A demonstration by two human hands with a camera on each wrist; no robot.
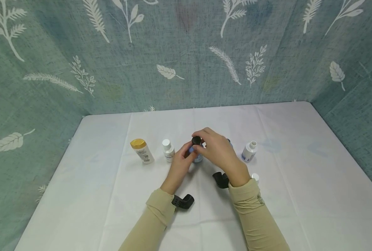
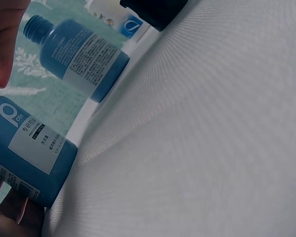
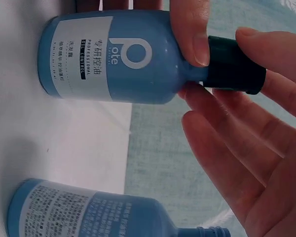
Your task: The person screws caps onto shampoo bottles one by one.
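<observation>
A blue shampoo bottle [image 3: 163,64] stands upright on the table, with a black cap [image 3: 232,64] on its neck. My left hand [image 1: 182,161] grips this bottle around its neck and shoulder. From the other side my right hand [image 1: 218,149] pinches the cap between thumb and fingers. Close by, to the right, is a second blue bottle [image 2: 84,59] with a bare threaded neck. In the head view most of that one is hidden behind the right hand.
To the left stand a white bottle with a gold cap [image 1: 138,143] and a small white-capped bottle [image 1: 168,151]. An uncapped white bottle [image 1: 249,151] is at the right. A white cap [image 1: 255,177] lies beside the right wrist. Black wrist devices [image 1: 183,201] jut from both sleeves.
</observation>
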